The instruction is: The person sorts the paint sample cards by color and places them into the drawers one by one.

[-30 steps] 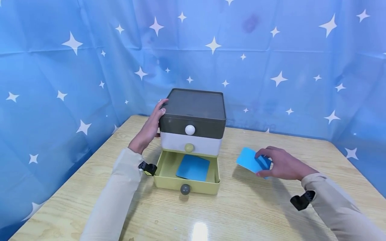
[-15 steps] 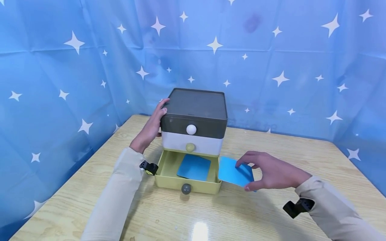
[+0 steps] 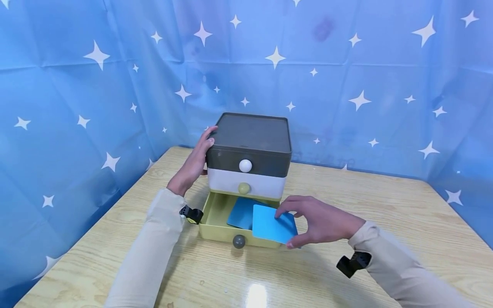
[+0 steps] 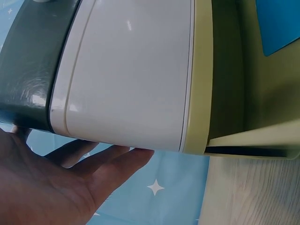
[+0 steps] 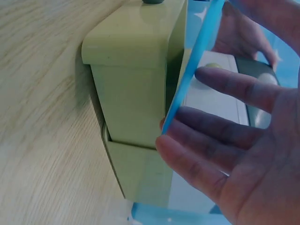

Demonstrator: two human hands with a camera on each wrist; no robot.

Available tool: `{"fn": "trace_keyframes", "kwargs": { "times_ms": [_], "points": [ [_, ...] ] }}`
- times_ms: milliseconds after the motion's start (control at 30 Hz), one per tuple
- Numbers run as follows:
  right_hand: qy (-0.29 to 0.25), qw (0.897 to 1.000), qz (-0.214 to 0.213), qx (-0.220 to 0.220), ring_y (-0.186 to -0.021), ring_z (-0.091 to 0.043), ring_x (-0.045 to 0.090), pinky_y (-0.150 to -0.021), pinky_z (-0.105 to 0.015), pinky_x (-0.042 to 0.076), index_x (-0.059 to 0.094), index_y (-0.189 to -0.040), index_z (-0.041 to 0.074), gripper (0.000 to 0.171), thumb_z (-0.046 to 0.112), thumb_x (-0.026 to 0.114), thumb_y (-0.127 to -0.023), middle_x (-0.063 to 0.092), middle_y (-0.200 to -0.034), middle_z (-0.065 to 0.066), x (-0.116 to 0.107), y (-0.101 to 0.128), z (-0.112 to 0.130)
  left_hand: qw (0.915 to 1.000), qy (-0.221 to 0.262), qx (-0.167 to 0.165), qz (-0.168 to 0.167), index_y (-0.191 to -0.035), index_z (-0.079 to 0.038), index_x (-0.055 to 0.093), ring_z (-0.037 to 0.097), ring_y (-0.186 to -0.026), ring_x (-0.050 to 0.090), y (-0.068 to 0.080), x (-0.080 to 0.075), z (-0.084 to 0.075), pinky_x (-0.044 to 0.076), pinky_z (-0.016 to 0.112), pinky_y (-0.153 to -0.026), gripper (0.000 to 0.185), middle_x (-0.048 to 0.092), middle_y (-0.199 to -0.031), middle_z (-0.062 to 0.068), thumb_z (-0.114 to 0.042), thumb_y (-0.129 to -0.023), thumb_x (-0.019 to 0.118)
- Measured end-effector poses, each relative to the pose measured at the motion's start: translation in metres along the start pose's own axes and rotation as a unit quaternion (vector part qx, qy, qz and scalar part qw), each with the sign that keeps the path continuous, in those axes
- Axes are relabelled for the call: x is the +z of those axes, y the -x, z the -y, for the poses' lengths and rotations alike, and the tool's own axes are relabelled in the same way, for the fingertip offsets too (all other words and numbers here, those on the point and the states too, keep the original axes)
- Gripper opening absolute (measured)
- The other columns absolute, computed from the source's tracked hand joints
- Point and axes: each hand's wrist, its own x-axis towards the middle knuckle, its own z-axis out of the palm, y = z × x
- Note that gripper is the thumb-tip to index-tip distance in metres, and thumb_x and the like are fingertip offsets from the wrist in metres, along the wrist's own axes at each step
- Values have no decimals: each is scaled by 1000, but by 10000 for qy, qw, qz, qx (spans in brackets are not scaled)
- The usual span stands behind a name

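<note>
A small three-drawer cabinet stands on the wooden table: dark grey top, white middle, yellow-green bottom drawer pulled open. A blue card lies flat inside that drawer. My right hand pinches a second blue card by its right edge and holds it over the drawer's right front corner; the right wrist view shows the held blue card edge-on above the open bottom drawer. My left hand rests flat against the cabinet's left side, fingers straight, also seen as the left hand beside the cabinet.
A blue star-patterned cloth hangs behind and to both sides of the table. The top drawer has a white knob, the middle a yellow-green knob, the open drawer a grey knob. Bare tabletop lies to the right and front.
My right hand has carried the second blue card leftwards from the table's right side to above the open drawer. The left hand and cabinet have stayed put.
</note>
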Motion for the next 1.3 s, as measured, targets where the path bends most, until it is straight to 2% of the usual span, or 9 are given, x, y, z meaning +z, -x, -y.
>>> {"fn": "trace_keyframes", "kwargs": {
  "times_ms": [133,300,733,1067,1300],
  "points": [
    [183,9998,-103,-18,-115,-21,60,-96,-48,51,65,-123,25,53,49,82,-78,64,-128,2,3,-7,3,10000,-21,-15,6,-156,-52,15,48,-149,24,0,1,0,35,79,-100,52,0,-170,-7,-56,-104,23],
    [136,9999,-93,-41,-119,-23,59,-100,-52,50,64,-123,24,53,47,82,-79,63,-131,0,2,-14,8,10000,-51,-3,-6,-156,-51,14,48,-150,23,0,1,0,34,80,-100,53,1,-170,-6,-57,-104,22],
    [-72,10000,-25,-20,-116,-23,59,-95,-48,55,66,-122,21,53,50,80,-79,64,-131,-4,10,-31,14,10000,-60,-3,-24,-155,-53,14,49,-149,22,1,2,0,34,80,-100,52,-1,-170,-7,-58,-104,22],
    [-223,9997,72,68,-110,-23,64,-94,-46,57,66,-122,14,56,49,80,-81,66,-130,-7,12,-37,7,10000,-11,13,14,-154,-54,15,44,-151,21,0,2,0,34,80,-100,52,0,-170,-9,-58,-104,23],
    [-201,9998,23,92,-109,-22,63,-92,-45,57,66,-122,15,55,49,80,-81,65,-130,-7,14,-40,7,10000,7,-22,5,-154,-55,14,44,-152,21,1,1,0,33,80,-100,52,0,-170,-9,-60,-103,23]
  ]
}}
